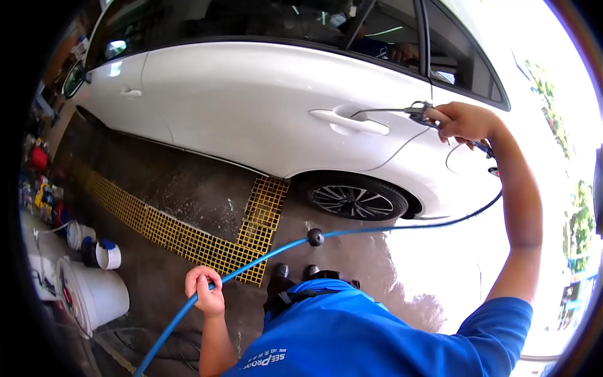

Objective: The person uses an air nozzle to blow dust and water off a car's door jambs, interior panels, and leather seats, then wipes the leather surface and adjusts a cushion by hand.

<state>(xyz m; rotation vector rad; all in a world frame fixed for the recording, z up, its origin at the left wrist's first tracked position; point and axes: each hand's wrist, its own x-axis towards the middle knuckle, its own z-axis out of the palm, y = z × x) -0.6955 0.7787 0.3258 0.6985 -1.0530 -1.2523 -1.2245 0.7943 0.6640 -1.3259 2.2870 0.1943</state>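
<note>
My right hand [468, 122] is closed around a spray gun [419, 113] with a thin metal nozzle. The nozzle points left, close to the rear door handle [352, 121] of a white car [251, 94]. From the gun a blue hose [402, 226] hangs in a curve across in front of me. Lower left, my left hand [206, 291] is wrapped round that same hose. A black ball [315, 237] sits on the hose between my two hands.
Yellow floor grating [207, 248] runs beside the car, near my shoes [281, 271]. The rear wheel [355, 198] is ahead of me. At left stand a white bucket [100, 298], smaller tubs [108, 254] and assorted bottles. The floor looks wet.
</note>
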